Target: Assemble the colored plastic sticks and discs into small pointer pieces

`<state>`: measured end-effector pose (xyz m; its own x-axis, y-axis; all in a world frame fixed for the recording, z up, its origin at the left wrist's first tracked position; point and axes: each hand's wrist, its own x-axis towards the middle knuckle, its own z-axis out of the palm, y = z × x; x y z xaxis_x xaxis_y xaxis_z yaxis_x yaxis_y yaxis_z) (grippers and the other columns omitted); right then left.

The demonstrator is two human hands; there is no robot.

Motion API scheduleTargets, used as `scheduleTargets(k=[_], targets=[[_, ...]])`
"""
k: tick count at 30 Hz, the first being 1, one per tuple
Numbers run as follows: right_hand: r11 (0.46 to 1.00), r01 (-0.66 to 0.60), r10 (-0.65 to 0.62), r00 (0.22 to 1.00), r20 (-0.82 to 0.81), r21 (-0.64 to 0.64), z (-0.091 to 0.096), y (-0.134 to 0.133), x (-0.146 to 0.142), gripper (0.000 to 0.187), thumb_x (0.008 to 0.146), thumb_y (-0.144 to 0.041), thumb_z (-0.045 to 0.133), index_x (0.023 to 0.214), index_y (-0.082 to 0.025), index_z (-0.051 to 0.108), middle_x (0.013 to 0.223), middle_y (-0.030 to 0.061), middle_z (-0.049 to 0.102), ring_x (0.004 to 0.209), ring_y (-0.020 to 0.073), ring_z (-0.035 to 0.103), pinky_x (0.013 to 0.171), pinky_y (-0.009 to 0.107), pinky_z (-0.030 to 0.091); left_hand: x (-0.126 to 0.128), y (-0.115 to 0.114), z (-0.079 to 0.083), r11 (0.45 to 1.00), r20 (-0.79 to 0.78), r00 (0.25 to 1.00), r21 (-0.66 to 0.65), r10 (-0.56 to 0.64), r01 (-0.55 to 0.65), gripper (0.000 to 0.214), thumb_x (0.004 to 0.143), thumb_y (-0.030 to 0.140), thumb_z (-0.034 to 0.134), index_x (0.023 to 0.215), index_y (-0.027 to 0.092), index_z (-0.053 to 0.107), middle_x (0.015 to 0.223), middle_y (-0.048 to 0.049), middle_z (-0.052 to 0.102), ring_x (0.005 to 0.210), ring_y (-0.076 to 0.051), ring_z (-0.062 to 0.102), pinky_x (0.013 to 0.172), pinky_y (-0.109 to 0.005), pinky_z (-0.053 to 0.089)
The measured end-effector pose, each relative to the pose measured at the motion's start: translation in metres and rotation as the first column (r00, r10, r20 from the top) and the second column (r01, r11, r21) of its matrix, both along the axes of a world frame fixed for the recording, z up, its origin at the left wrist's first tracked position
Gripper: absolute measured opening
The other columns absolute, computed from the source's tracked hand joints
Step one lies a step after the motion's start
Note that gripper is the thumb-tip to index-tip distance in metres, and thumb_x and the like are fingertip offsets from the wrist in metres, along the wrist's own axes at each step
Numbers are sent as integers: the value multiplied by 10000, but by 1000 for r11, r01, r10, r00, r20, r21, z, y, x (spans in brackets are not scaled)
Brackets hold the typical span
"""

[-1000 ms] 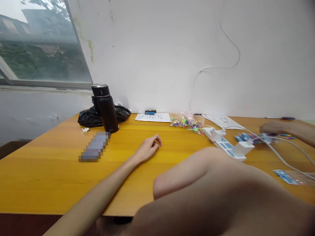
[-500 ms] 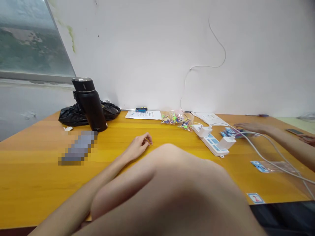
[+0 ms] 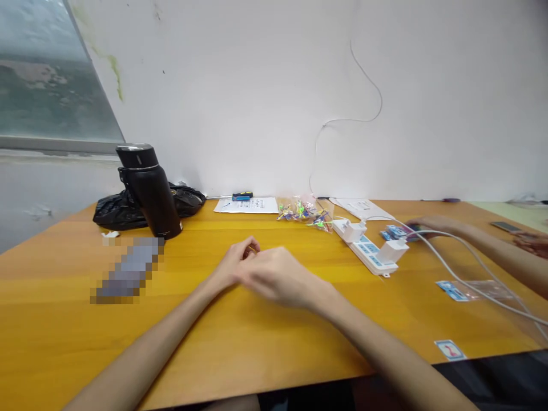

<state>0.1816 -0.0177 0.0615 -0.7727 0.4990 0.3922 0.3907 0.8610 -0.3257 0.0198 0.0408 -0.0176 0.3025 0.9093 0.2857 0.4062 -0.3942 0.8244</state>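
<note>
hands together over bench (image 3: 64,331): left hand (image 3: 237,264) fingers curled in, empty-looking; right hand (image 3: 280,278) blurred, fingers unclear; best moved slowly.

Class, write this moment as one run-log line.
left hand: curled, on table | right hand: against left hand | held: cannot tell | nearby: black flask, power strip | another person's hand: far right

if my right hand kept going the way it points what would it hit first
Most likely the left hand. The right hand points left and slightly away, its fingertips right by the other's curled fingers; blur hides whether they touch.
</note>
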Motion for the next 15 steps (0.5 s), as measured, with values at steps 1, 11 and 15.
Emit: scheduleTargets(k=[1,11,15], targets=[[995,80,-84,993,-78,-54,-7,17,15,398,1029,-376,336,781,-214,602,696,5,610,636,133,570,659,250,453,0,-1,1,1000,11,1000,13,-11,11,120,849,193,510,893,211,619,828,1,723,778,-160,668,760,-266,503],[457,883,-858,407,-315,-104,-82,128,147,430,837,-297,472,1238,-162,548,1281,189,528,1253,350,450,1088,534,340,3,17,-11,997,23,998,37,65,-66,217,830,113,463,977,203,595,1019,-57,694,964,-190,652,870,-317,494],[380,920,-900,344,-269,-96,-94,131,148,569,850,-336,461,1386,-146,467,1448,226,365,1362,395,352,1104,578,312,21,35,-16,992,-9,993,34,120,-120,254,798,104,510,1024,205,567,1133,-85,653,1106,-216,596,960,-348,459]])
